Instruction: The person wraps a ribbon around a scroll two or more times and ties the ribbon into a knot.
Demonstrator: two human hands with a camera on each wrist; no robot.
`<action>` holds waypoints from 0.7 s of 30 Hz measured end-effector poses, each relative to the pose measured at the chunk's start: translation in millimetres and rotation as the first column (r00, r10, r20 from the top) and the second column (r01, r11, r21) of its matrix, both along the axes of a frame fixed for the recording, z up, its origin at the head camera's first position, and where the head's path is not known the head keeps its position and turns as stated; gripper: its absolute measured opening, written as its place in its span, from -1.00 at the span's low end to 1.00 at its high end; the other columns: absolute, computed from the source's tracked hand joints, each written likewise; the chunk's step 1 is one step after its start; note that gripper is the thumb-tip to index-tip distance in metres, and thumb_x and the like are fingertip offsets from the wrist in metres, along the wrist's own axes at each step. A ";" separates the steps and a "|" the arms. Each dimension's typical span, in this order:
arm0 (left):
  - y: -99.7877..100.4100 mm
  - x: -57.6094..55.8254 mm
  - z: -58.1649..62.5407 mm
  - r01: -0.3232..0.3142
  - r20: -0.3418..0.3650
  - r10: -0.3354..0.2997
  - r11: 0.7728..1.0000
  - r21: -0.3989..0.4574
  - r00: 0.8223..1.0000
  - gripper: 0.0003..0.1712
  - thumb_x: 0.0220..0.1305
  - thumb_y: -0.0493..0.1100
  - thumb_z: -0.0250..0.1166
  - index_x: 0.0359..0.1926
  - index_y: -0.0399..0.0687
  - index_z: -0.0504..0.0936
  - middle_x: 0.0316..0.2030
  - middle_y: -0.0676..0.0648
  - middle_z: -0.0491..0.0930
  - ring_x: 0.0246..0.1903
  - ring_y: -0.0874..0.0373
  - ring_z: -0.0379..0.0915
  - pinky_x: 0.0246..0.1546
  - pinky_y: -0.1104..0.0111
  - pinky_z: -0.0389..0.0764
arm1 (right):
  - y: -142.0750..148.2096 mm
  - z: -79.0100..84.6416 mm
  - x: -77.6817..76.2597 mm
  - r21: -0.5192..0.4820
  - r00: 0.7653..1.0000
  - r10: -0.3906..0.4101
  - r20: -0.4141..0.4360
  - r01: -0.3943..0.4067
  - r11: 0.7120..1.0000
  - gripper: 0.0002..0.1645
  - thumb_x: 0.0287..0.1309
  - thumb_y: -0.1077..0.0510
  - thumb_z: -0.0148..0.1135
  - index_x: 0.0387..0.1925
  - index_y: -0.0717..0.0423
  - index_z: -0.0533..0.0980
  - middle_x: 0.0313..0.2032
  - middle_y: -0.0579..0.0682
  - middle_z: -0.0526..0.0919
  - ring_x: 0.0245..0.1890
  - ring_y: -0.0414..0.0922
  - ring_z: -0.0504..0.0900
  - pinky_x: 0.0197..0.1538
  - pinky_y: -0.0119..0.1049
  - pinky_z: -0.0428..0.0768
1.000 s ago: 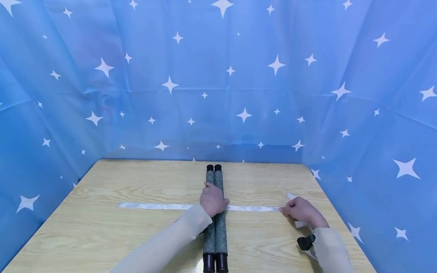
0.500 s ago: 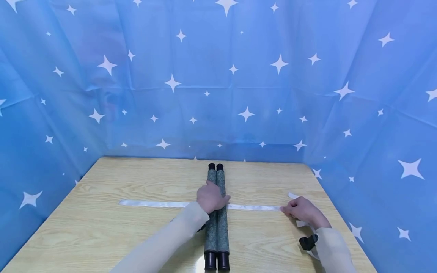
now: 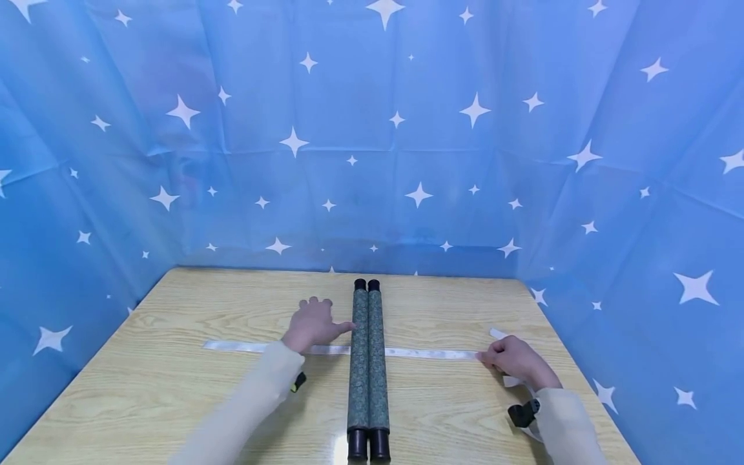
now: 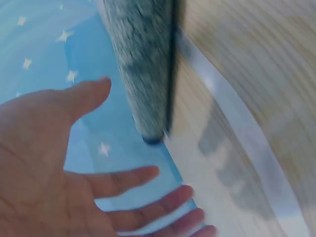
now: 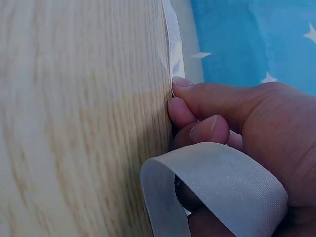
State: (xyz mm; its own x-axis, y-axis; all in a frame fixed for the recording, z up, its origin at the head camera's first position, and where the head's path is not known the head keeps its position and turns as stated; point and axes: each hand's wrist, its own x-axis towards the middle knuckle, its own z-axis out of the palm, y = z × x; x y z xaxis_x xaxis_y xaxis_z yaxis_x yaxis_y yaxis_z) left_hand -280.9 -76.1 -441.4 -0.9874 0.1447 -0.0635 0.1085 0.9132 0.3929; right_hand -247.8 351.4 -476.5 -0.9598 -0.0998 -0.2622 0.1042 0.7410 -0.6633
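Note:
A scroll rolled in from both ends lies as two grey-green rolls, the left roll (image 3: 360, 374) and the right roll (image 3: 378, 374), side by side with dark end knobs. Beneath them a white satin ribbon (image 3: 430, 353) runs crosswise along the table. My left hand (image 3: 314, 323) hovers left of the rolls, fingers spread and holding nothing; its thumb tip is by the left roll, and the left wrist view shows a gap there. Between thumb and index finger my right hand (image 5: 276, 118) pinches the ribbon, whose loose part loops (image 5: 222, 173) below the fingers.
The wooden table (image 3: 174, 400) carries the rolls and ribbon. A blue curtain (image 3: 349, 219) with white stars stands along its back and sides. Small black devices sit at both wrists, such as the right wrist camera (image 3: 523, 413).
My left hand has come off the rolls and moved left, its fingers spreading. The right hand keeps its pinch on the ribbon at the same place. The rolls lie where they were.

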 end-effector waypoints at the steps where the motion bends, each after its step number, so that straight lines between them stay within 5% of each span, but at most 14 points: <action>1: -8.3 -0.1 -1.5 0.019 -0.013 -0.018 1.000 0.014 1.000 -0.06 0.27 0.35 0.35 0.36 -0.30 0.46 0.25 -0.41 0.46 0.27 -0.38 0.35 0.13 -0.16 0.58 | -0.4 -0.1 0.0 -0.001 1.000 0.000 -0.001 0.000 1.000 -0.50 0.43 -0.03 0.24 -0.60 0.15 0.47 -0.70 -0.11 0.30 -0.65 -0.14 0.24 -0.31 -0.25 0.37; 10: -70.3 3.8 -20.9 0.238 -0.074 -0.232 0.967 0.096 0.970 -0.16 0.15 0.13 0.54 0.33 -0.23 0.52 0.20 -0.29 0.51 0.16 -0.22 0.47 0.15 -0.10 0.58 | -1.5 1.0 0.3 0.027 1.000 -0.021 -0.008 0.022 0.999 -0.52 0.42 -0.03 0.25 -0.58 0.16 0.51 -0.70 -0.11 0.32 -0.64 -0.13 0.27 -0.34 -0.27 0.35; 21: -86.4 7.4 -34.6 0.301 -0.055 -0.297 0.947 0.115 0.953 -0.56 0.18 -0.06 0.54 -0.01 -0.20 0.68 -0.23 -0.07 0.55 -0.21 0.11 0.44 -0.16 0.23 0.53 | -1.7 1.7 -0.5 0.044 1.000 -0.019 0.002 0.019 0.999 -0.53 0.41 -0.05 0.26 -0.57 0.15 0.53 -0.70 -0.11 0.32 -0.64 -0.14 0.26 -0.33 -0.26 0.34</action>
State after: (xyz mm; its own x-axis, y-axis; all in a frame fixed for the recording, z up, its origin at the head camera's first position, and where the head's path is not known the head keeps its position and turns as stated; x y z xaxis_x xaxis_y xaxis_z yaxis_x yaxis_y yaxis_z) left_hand -273.5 -162.5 -476.0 -0.8990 0.4378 0.0078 0.3853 0.7825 0.4890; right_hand -248.4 349.7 -474.9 -0.9608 -0.0696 -0.2685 0.1203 0.7676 -0.6295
